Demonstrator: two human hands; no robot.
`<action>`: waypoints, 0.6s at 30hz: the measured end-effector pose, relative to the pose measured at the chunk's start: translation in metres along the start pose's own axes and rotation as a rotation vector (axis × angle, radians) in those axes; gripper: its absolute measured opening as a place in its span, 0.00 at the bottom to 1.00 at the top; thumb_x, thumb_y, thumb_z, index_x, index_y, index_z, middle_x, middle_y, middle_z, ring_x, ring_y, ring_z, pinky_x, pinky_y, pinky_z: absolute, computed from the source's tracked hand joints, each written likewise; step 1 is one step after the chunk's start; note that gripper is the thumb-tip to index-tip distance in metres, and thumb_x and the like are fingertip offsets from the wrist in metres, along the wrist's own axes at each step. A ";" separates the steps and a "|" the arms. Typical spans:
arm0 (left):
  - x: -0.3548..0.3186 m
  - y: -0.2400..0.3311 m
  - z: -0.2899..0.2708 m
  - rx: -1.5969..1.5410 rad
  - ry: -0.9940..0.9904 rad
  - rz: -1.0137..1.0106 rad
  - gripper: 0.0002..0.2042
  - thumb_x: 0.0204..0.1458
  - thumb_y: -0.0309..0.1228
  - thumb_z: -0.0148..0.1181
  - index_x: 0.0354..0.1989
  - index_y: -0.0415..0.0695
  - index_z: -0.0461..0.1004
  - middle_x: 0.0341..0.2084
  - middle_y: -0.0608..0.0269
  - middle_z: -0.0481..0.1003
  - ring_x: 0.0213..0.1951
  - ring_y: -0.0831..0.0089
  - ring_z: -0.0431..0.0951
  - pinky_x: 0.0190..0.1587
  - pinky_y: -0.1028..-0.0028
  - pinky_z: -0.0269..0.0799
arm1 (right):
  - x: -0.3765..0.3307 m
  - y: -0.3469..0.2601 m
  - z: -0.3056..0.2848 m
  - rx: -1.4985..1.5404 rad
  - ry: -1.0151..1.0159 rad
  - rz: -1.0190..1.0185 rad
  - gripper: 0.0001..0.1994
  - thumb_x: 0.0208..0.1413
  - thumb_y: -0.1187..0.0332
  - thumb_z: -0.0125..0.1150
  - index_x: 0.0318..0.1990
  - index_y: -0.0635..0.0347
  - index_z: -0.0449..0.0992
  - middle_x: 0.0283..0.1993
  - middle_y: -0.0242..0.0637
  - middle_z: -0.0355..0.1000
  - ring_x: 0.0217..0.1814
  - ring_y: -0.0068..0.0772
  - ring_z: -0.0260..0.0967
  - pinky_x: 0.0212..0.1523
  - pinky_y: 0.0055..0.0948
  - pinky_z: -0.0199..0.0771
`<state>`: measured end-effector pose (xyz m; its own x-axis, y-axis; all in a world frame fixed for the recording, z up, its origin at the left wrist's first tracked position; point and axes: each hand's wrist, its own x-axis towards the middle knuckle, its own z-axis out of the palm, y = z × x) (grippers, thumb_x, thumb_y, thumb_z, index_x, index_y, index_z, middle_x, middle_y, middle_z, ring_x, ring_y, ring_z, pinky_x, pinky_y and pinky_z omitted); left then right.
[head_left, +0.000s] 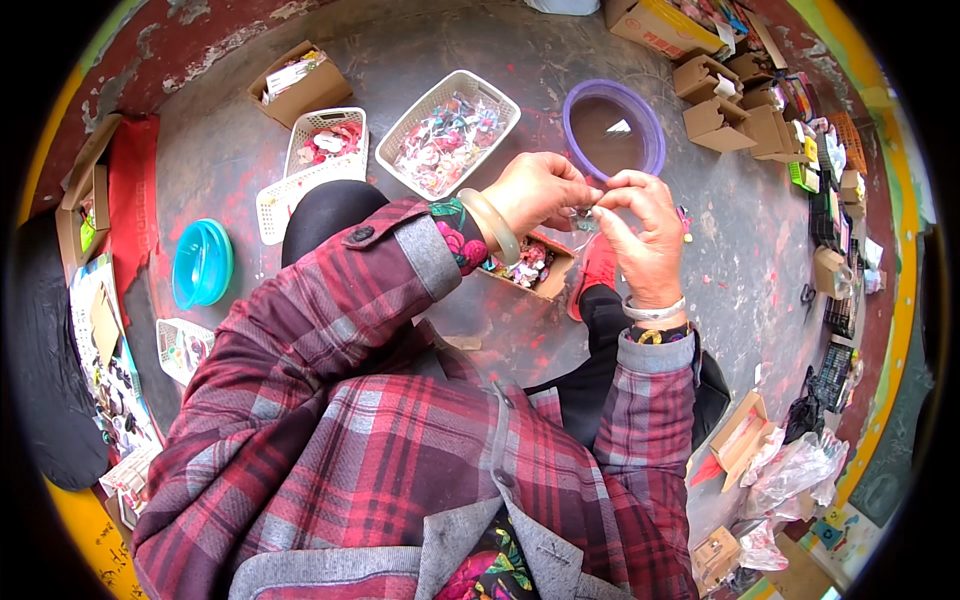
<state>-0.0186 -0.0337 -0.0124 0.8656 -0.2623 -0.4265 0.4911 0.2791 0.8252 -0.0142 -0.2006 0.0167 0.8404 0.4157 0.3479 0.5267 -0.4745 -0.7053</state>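
My left hand (543, 196) and my right hand (645, 238) are raised in front of me, their fingertips almost meeting. Thumb and fingers of each hand are pinched together. A small, clear, shiny bit (582, 222) shows between and below the fingers; it is too small to name. Under the hands, on the floor, is an open cardboard box (556, 284) with small colourful pieces in it, partly hidden by my left wrist. Just beyond the hands stands a purple round basin (654, 130) with a dark inside.
A white basket (392, 160) of small wrapped pieces stands ahead, with smaller white baskets (268, 212) left of it. Teal bowls (203, 264) sit at left. Cardboard boxes (715, 124) and black crates (832, 370) line the right wall. Clear plastic bags (795, 480) lie lower right.
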 end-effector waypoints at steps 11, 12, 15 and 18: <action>0.001 -0.003 -0.002 -0.138 -0.055 0.013 0.09 0.52 0.32 0.55 0.35 0.38 0.73 0.28 0.66 0.72 0.28 0.81 0.72 0.32 0.80 0.70 | 0.001 -0.009 -0.001 -0.085 -0.029 -0.021 0.08 0.36 0.77 0.63 0.29 0.59 0.76 0.36 0.33 0.68 0.42 0.33 0.64 0.43 0.29 0.64; -0.001 -0.002 -0.001 -0.149 -0.047 0.014 0.10 0.53 0.32 0.54 0.36 0.37 0.73 0.28 0.66 0.72 0.28 0.80 0.72 0.32 0.80 0.71 | 0.000 -0.007 -0.002 -0.085 -0.029 -0.023 0.08 0.36 0.77 0.63 0.29 0.59 0.76 0.35 0.33 0.68 0.41 0.33 0.64 0.42 0.29 0.64; -0.003 -0.001 -0.001 -0.136 -0.028 0.022 0.10 0.54 0.32 0.53 0.37 0.37 0.73 0.29 0.64 0.73 0.27 0.80 0.73 0.32 0.80 0.72 | -0.001 -0.004 -0.001 -0.114 -0.038 -0.047 0.08 0.37 0.76 0.62 0.29 0.59 0.76 0.35 0.33 0.68 0.41 0.34 0.64 0.42 0.29 0.65; 0.000 -0.001 -0.001 -0.067 0.008 0.010 0.11 0.53 0.33 0.53 0.37 0.37 0.73 0.28 0.64 0.73 0.26 0.79 0.73 0.30 0.79 0.73 | 0.000 -0.006 -0.001 -0.177 -0.049 -0.115 0.07 0.37 0.76 0.60 0.29 0.59 0.75 0.35 0.34 0.68 0.41 0.36 0.64 0.42 0.30 0.65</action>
<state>-0.0195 -0.0333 -0.0138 0.8710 -0.2524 -0.4215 0.4878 0.3425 0.8030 -0.0169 -0.1989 0.0217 0.7687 0.5099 0.3862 0.6364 -0.5488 -0.5420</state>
